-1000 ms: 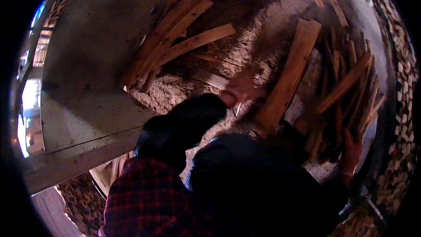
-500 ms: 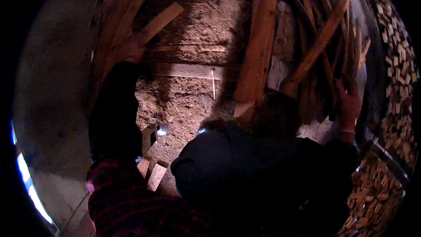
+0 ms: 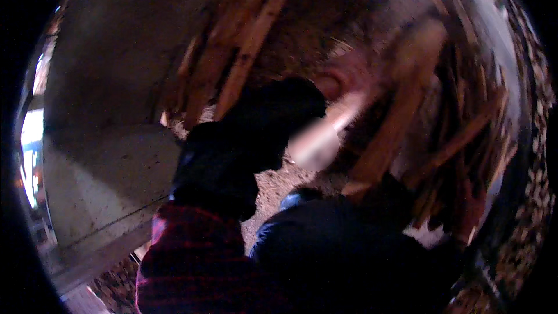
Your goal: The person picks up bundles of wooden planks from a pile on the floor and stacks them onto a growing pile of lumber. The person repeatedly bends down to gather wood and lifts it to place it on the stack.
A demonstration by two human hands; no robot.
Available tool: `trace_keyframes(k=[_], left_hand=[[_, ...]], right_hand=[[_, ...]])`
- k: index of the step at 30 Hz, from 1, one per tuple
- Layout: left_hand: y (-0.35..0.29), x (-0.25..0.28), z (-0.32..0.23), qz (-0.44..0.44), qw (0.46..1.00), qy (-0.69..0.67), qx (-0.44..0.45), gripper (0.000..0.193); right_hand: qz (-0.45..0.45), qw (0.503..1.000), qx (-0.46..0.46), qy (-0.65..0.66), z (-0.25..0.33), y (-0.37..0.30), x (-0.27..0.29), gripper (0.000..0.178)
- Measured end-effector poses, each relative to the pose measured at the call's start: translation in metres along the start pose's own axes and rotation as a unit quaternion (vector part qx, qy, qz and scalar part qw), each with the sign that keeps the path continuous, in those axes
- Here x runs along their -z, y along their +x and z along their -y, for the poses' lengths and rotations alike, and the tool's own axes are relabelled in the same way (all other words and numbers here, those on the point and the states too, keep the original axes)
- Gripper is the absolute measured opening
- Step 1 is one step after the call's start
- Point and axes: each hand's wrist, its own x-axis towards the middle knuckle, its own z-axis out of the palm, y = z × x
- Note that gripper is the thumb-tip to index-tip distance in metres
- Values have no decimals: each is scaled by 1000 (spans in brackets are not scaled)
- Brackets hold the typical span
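Observation:
My left hand (image 3: 347, 77) reaches across to the middle, blurred by motion, its fingers closed round a short wooden stick (image 3: 346, 113). The stick slants down and left, its near end a bright smear. Low at the right, my right hand (image 3: 474, 206) is at the lower end of a pile of split wood sticks (image 3: 462, 139). Darkness and blur hide how its fingers lie. Between my hands a broad wooden plank (image 3: 392, 131) leans at a slant.
More long planks (image 3: 250, 52) lie at the far left, beside a grey concrete surface (image 3: 110, 163). Crumbly brown debris (image 3: 273, 189) covers the ground by my knee (image 3: 296, 227). Many small wood pieces (image 3: 537, 163) line the far right edge.
My left hand has swung from the far left to the middle with the wooden stick. The whole view has turned, shifting the planks and pile rightward and down. My right hand stays by the pile.

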Motion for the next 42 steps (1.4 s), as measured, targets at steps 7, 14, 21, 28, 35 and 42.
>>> trace_keyframes(k=[7, 14, 21, 28, 35, 42], left_hand=[[-44, 41, 200, -157, 963, 170, 137, 94], [-165, 139, 314, -178, 908, 258, 278, 85], [-200, 112, 377, -24, 890, 368, 267, 56], [-125, 64, 270, -157, 876, 390, 236, 63], [-101, 93, 166, -217, 928, 169, 252, 59], [-83, 11, 35, -18, 964, -52, 261, 74]], right_hand=[[-10, 984, -55, 168, -19, -2, 3, 52], [-42, 992, -86, 85, -63, 13, -3, 52], [-55, 988, -55, 130, -69, 16, -22, 49], [-77, 966, -111, 221, 36, -25, -8, 56], [-26, 982, -67, 174, -29, 2, 9, 53], [-8, 999, 44, -16, -33, 1, 16, 56]])
